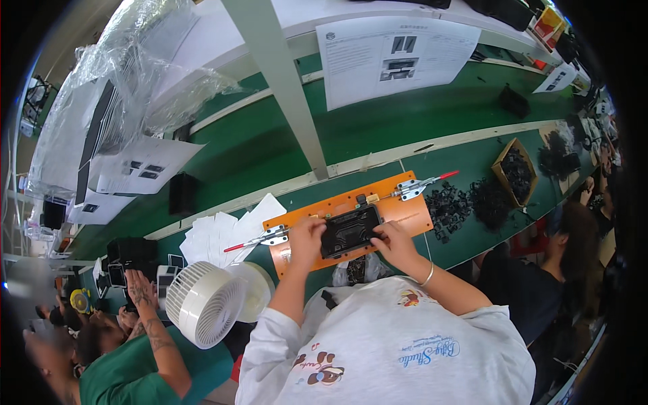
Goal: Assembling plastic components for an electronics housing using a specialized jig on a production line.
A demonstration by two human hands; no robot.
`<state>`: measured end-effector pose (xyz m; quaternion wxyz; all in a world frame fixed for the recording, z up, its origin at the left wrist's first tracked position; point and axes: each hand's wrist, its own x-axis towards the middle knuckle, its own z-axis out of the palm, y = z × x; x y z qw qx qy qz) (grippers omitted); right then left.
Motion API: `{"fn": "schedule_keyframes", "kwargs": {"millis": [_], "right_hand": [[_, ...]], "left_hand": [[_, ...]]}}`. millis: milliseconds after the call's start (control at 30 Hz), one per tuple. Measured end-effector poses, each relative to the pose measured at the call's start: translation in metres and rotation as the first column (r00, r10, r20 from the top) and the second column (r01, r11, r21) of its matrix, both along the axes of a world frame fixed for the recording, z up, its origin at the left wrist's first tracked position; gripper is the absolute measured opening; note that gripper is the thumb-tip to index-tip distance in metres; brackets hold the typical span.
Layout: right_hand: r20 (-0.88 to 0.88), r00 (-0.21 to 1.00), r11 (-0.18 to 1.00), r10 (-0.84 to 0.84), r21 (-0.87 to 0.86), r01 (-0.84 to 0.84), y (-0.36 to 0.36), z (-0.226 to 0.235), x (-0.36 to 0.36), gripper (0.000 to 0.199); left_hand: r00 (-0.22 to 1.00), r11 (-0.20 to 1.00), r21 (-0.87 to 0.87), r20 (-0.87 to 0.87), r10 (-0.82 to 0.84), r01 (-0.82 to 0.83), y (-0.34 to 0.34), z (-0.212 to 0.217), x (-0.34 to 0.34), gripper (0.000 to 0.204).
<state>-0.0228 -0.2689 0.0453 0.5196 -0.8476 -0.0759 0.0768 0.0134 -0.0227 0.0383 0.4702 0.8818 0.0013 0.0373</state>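
Both hands grip a black rectangular part point(349, 231) lying on an orange jig board point(405, 210) on the green bench point(378, 125): the left hand point(307, 239) curls over its left end, the right hand point(395, 244) over its right. A white fan point(202, 304) stands just left. White cards point(216, 233) lie beside the board, black pieces point(449, 206) to its right. Farther back, white printed sheets point(395, 54) hang, with clear plastic wrapping point(128, 88) far left.

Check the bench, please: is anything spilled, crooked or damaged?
Small black parts lie loose in heaps on the green bench, beside their cardboard box, not inside it. The orange board with the black panel shows no damage.
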Motion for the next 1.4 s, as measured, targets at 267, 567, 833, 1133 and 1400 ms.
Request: {"fn": "schedule_keyframes", "kwargs": {"millis": [267,567,833,1133,1400], "right_hand": [[0.253,0.957,0.898,0.142,-0.44,-0.017,0.014,-0.021,-0.016,0.049],[0.248,0.944,0.837,0.217,-0.545,-0.049,0.012,-0.029,-0.018,0.054],[0.303,0.928,0.833,0.218,-0.554,-0.015,0.013,-0.035,-0.019,0.05],[0.317,0.922,0.846,0.224,-0.532,-0.023,0.012,-0.027,-0.016,0.051],[0.338,0.927,0.947,0.161,-0.317,-0.049,-0.009,-0.03,-0.036,0.017]], "left_hand": [[0.998,0.923,0.38,0.014,-0.067,0.056,0.007,-0.023,0.044,0.006],[0.986,0.837,0.522,-0.08,-0.144,0.165,0.001,-0.011,0.047,0.006],[0.987,0.801,0.58,-0.136,-0.084,0.148,-0.005,-0.008,0.047,0.008],[0.906,0.929,0.371,-0.39,0.166,-0.011,0.003,-0.005,0.051,0.064],[0.946,0.949,0.138,0.12,-0.302,0.285,-0.011,-0.027,-0.092,0.012]]}}
